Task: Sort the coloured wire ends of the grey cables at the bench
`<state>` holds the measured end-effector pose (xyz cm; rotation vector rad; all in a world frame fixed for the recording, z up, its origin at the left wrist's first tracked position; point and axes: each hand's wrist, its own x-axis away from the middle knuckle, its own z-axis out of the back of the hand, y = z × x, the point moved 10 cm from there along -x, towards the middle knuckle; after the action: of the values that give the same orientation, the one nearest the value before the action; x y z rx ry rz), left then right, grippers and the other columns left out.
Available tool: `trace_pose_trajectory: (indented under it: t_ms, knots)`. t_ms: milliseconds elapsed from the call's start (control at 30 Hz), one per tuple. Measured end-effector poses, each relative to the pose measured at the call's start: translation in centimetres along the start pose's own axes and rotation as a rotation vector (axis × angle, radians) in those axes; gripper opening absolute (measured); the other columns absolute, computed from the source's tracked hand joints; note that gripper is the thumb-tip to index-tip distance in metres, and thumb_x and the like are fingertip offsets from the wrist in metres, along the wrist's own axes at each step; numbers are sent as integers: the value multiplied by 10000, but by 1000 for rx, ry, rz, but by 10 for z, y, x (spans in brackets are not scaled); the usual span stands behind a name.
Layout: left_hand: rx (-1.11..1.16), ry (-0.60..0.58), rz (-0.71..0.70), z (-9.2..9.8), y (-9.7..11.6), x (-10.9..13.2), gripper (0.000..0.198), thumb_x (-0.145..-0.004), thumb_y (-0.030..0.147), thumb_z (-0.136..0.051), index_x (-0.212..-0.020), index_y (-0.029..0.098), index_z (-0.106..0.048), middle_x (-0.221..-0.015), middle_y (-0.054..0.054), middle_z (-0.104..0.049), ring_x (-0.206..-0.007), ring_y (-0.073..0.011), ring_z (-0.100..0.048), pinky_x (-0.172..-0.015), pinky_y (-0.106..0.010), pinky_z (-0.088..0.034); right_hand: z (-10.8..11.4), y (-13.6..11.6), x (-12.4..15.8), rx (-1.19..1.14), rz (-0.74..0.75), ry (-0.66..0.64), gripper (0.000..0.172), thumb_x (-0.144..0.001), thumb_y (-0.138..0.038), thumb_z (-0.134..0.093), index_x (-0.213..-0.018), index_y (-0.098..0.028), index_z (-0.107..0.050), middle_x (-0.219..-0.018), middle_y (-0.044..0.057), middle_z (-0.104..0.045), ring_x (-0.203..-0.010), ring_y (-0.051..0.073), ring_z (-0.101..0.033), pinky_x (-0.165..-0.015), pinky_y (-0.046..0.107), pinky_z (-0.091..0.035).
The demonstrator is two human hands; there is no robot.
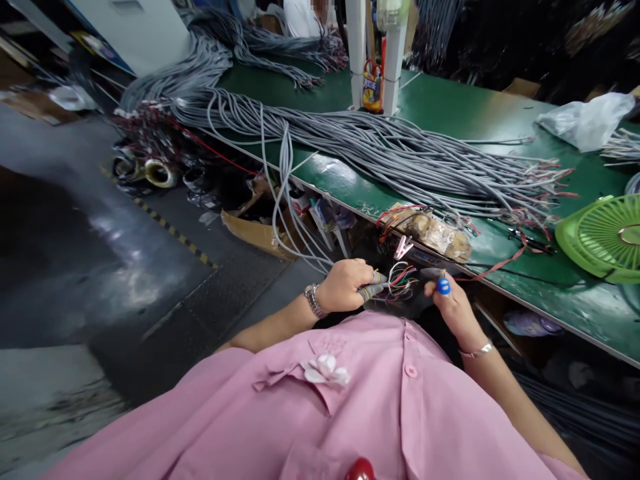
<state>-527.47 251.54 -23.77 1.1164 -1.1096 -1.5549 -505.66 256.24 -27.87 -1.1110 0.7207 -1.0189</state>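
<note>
My left hand (pixel 347 285) is closed around the ends of several grey cables (pixel 300 247), which hang down from the table edge. Grey coverings with yellow bands show on its thumb and forefinger. Thin coloured wires (pixel 401 280) in red, green, white and black fan out beyond those fingertips. To the right of the wires, a short gap away, is my right hand (pixel 453 307), its fingers curled in. A blue ring-like piece (pixel 443 286) sits on one finger. A greyish narrow shape (pixel 433 273) shows at its fingertips; whether this is a tool or a finger covering is unclear.
Long grey cables (pixel 350 137) lie across the green table (pixel 450 100). At its front edge are a taped block (pixel 430 233) and a pink clip (pixel 403 247). A green fan (pixel 607 237) stands right. Below is a cardboard box (pixel 255 230). A person (pixel 305 19) is behind.
</note>
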Motion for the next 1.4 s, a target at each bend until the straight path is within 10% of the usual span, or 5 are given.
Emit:
trace_pose_trajectory:
  t_ms: [133, 333, 867, 1400]
  knots:
    - [-101, 29, -49, -7, -1, 4, 85, -718, 195, -702, -639, 223, -689, -594, -37, -512, -615, -174, -410, -703, -301, -334, 14, -60, 9, 485, 259, 10, 367, -982, -469, -371, -935, -226, -641, -899, 67, -620, -794, 196, -559, -699, 332, -433]
    - [-285, -22, -137, -16, 6, 5, 77, -704, 161, -669, -713, 231, -700, -623, -38, -529, -622, -182, -399, -671, -296, -306, -21, -107, 14, 804, 449, -92, 195, -916, -350, -541, -838, -219, -663, -973, 81, -635, -846, 209, -565, -743, 347, -428]
    - [-996, 52, -392, -33, 21, 18, 98, -783, 201, -535, -733, 173, -614, -691, -47, -599, -664, -174, -485, -610, -319, -358, -6, -90, 11, 399, 313, 161, 222, -871, -306, -631, -1080, -234, -647, -787, 8, -659, -581, 133, -522, -563, 267, -430]
    - [-1015, -16, -383, -44, 12, 22, 103, -797, 229, -554, -767, 175, -637, -717, -44, -617, -675, -180, -511, -611, -334, -382, -48, -57, -14, 346, 170, -190, 317, -798, -124, -597, -1091, -244, -621, -1007, 19, -739, -895, 185, -697, -783, 292, -524]
